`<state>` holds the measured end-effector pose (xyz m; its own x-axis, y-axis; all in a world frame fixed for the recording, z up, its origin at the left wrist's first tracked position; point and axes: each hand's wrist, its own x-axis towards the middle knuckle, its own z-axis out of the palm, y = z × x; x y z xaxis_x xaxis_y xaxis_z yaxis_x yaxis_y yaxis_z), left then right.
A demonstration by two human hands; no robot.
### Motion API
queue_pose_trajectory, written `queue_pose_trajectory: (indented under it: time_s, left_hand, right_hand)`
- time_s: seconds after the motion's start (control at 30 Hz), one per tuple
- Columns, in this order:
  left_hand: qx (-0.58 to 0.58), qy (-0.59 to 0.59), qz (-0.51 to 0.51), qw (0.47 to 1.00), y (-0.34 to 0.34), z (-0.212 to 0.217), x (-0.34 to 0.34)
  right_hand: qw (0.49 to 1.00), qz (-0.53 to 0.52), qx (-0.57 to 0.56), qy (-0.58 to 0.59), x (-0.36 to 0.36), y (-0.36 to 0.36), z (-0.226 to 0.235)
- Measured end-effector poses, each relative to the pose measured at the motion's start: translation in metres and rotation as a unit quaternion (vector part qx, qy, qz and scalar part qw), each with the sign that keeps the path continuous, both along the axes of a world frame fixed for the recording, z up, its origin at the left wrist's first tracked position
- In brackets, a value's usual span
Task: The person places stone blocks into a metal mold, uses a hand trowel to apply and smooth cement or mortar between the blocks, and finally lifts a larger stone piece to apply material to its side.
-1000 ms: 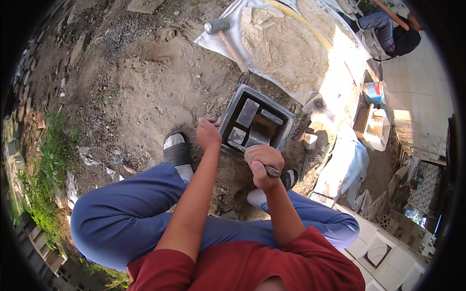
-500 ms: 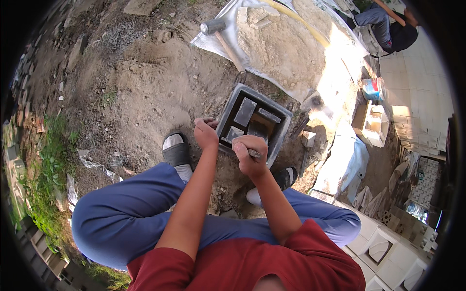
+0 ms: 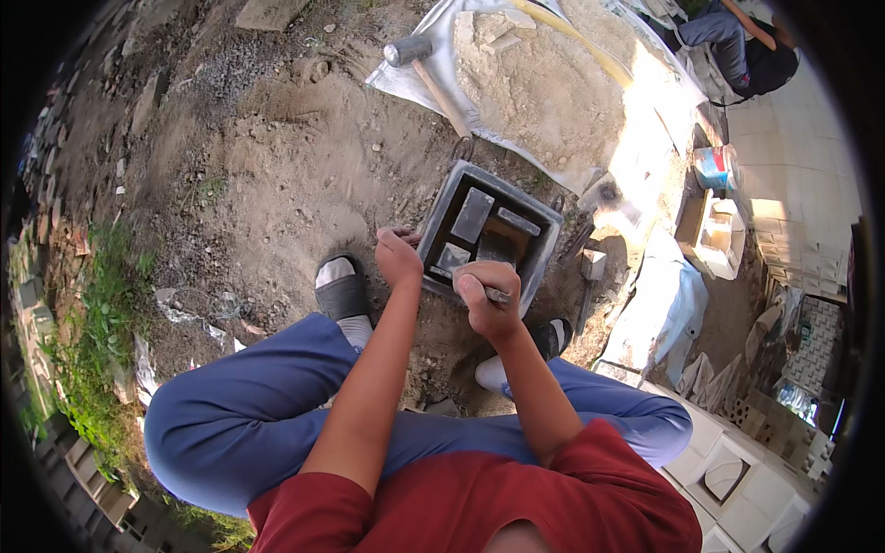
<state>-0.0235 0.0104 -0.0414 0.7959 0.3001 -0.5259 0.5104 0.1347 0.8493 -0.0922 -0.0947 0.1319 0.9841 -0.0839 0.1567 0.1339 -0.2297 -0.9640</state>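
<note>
Between my feet stands a square dark metal mould (image 3: pixel 544 263), open at the top and tilted in my view, with several grey blocks inside. One long block (image 3: pixel 472 214) lies along its left part; a thinner one (image 3: pixel 518 221) sits near the far right wall. My right hand (image 3: pixel 489 297) is closed around the handle of a trowel (image 3: pixel 499 297) over the near side. The dark flat blade appears to reach down into the mould. My left hand (image 3: pixel 399 258) is closed at the mould's left side, its fingers curled by the wall and partly hidden.
A mallet (image 3: pixel 407 51) lies beyond the mould, by a white sheet (image 3: pixel 392 81) bearing a heap of sandy powder (image 3: pixel 544 111). To the right are a bucket (image 3: pixel 714 168), a white box (image 3: pixel 721 238) and a pale blue sack (image 3: pixel 659 300). Another person (image 3: pixel 728 46) sits far right.
The whole view has shifted slightly, so everything appears a little farther right. Both hands keep almost the same place at the mould, and the blocks look unmoved.
</note>
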Motion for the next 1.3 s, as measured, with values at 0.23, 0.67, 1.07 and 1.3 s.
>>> queue_pose_trajectory:
  time_s: [0.23, 0.67, 1.07, 1.3]
  left_hand:
    - [0.016, 0.013, -0.011, 1.000, 0.002, 0.002, -0.004]
    - [0.029, 0.001, -0.022, 0.999, 0.004, 0.001, 0.002]
    - [0.291, -0.016, -0.161, 0.943, 0.004, 0.007, 0.007]
    - [0.362, 0.030, -0.184, 0.913, -0.008, 0.033, 0.004]
  right_hand:
    - [0.999, -0.037, -0.003, -0.034, -0.004, 0.014, 0.008]
    - [0.998, -0.035, -0.050, -0.025, -0.006, 0.010, 0.013]
    - [0.994, -0.094, 0.059, -0.014, -0.037, -0.005, 0.020]
    - [0.996, -0.087, 0.026, -0.018, -0.048, -0.015, 0.019]
